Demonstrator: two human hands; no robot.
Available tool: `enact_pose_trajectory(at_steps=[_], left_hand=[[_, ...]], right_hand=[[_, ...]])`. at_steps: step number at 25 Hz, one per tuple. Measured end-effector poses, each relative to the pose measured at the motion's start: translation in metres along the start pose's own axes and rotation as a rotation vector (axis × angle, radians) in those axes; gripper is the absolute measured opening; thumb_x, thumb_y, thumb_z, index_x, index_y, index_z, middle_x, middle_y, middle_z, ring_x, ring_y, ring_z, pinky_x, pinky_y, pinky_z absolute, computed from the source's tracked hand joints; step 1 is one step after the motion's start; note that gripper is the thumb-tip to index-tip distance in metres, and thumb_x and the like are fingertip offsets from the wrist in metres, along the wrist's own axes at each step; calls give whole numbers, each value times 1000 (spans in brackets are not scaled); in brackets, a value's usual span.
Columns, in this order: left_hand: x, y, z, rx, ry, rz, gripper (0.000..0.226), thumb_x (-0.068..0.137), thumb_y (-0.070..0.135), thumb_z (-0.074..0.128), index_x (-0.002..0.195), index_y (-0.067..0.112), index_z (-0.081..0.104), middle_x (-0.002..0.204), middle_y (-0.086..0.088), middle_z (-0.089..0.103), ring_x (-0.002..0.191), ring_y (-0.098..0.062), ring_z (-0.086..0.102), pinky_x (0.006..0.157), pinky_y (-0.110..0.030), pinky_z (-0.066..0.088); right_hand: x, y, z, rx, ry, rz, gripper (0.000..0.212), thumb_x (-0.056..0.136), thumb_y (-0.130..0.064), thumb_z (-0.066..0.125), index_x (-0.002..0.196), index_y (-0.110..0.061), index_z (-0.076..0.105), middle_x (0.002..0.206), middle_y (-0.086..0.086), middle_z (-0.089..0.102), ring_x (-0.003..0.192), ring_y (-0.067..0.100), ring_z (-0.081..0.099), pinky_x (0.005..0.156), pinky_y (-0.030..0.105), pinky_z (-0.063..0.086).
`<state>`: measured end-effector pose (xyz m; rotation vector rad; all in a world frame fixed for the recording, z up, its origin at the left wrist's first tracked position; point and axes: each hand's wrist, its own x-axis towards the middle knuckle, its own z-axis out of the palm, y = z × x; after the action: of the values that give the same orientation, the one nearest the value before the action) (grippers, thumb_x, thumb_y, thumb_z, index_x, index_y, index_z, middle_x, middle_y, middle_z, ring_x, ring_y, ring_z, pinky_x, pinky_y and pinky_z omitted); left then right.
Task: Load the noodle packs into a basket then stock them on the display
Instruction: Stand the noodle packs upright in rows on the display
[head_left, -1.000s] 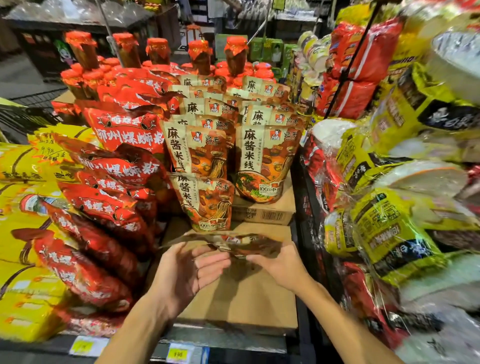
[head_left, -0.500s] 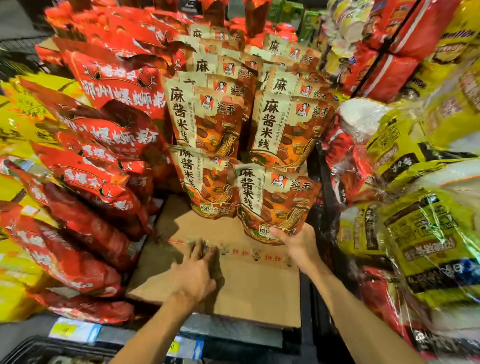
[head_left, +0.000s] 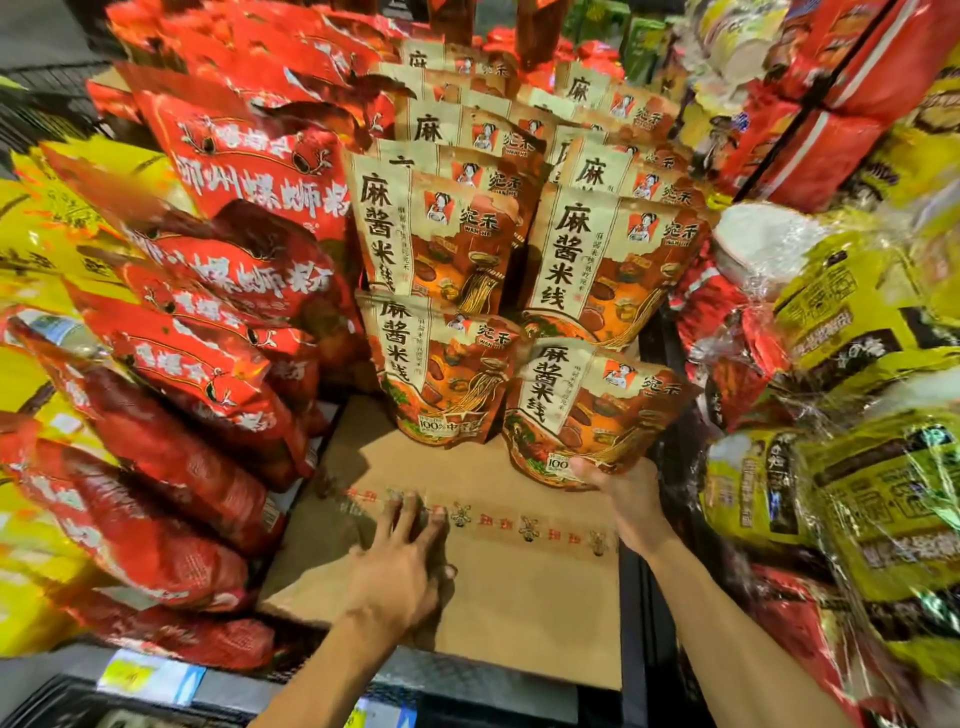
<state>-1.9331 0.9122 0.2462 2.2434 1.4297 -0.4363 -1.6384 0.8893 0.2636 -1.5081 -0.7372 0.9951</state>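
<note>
Fingers of my right hand (head_left: 631, 499) pinch the bottom edge of a brown rice-noodle pack (head_left: 592, 410), holding it upright on the cardboard box (head_left: 519, 587) at the front right of the stacked brown packs (head_left: 441, 239). Just left stands another brown pack (head_left: 441, 369). My left hand (head_left: 400, 566) lies flat on the box, fingers spread. Red noodle bags (head_left: 197, 364) lean at left.

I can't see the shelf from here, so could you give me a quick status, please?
Right hand holding front noodle pack upright. Left hand flat on cardboard box. Nothing blocking.
</note>
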Motion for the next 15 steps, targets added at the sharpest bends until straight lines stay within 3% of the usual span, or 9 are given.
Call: enact_pose_trajectory(at_steps=[4,9,12,15], left_hand=[[1,1,-2,12,-11,5,71,99,56,38,160,40,7,170,3,-12,155,-23,-12,114,-62,27],[0,2,-3,12,-24,10,71,98,54,37,160,40,5,169,4,-12,155,-23,-12,114,-61,28],[1,2,-5,12,-30,11,70,98,53,37,160,40,5,169,3,-12,155,-24,-10,114,-61,29],[3,1,-4,26,-28,16,70,98,54,37,159,40,5,169,3,-12,156,-24,-10,114,-62,28]], right_hand=[[5,-1,-10,21,55,7,54,66,-8,89,116,-14,71,113,5,77,106,22,73,87,39,61],[21,0,7,-2,-48,-12,52,79,4,79,127,-8,65,120,4,75,112,20,71,93,35,57],[29,-1,20,-43,-62,-44,42,80,10,74,116,-12,68,109,-5,78,104,14,73,85,26,59],[34,-4,20,-49,-92,-54,41,82,12,72,118,-7,67,113,1,77,107,19,72,87,31,60]])
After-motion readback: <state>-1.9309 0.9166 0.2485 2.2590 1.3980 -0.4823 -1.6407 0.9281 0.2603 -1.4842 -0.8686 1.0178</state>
